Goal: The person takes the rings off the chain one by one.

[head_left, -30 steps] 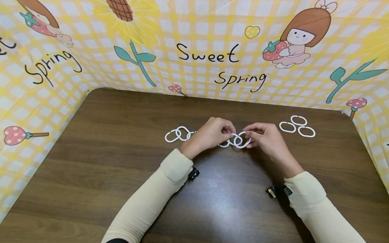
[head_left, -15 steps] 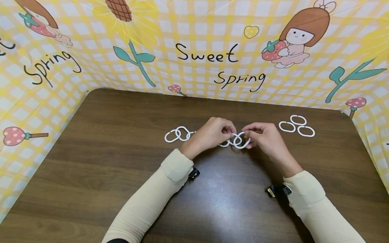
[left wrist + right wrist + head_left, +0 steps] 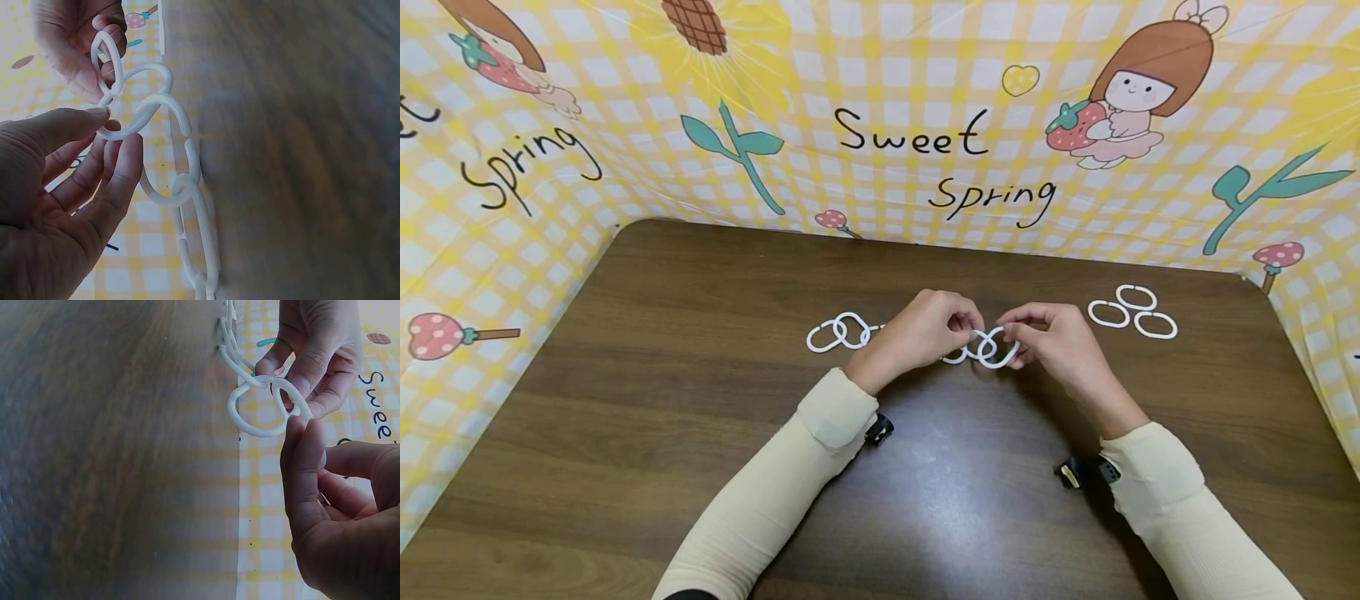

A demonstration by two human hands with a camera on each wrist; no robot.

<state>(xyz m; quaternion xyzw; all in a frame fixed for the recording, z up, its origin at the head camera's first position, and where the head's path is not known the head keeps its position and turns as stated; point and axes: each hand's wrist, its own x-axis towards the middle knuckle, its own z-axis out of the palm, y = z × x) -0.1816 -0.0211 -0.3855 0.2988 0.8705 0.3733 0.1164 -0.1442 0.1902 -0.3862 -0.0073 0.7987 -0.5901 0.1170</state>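
Observation:
White plastic chain links are joined in a row across the table. My left hand (image 3: 917, 333) pinches one chain link (image 3: 170, 81) between thumb and fingers. To its right, my right hand (image 3: 1060, 340) pinches the end link (image 3: 256, 434) between thumb and forefinger. That end link passes through the one in my left hand, and both are raised off the table. The other joined links (image 3: 852, 313) trail out leftward behind my left hand, which hides part of the row in the head view. In the left wrist view, a narrow gap shows in one hanging link (image 3: 190, 147).
Three loose white links (image 3: 1108, 326) lie together at the back right of the brown wooden table (image 3: 970, 500). A yellow checked cloth (image 3: 910, 67) with printed figures rises behind the table and at both sides. A small black device (image 3: 880, 429) sits at each wrist.
The end link in my right hand has shifted and tilted very slightly. Both hands keep their holds in nearly the same place.

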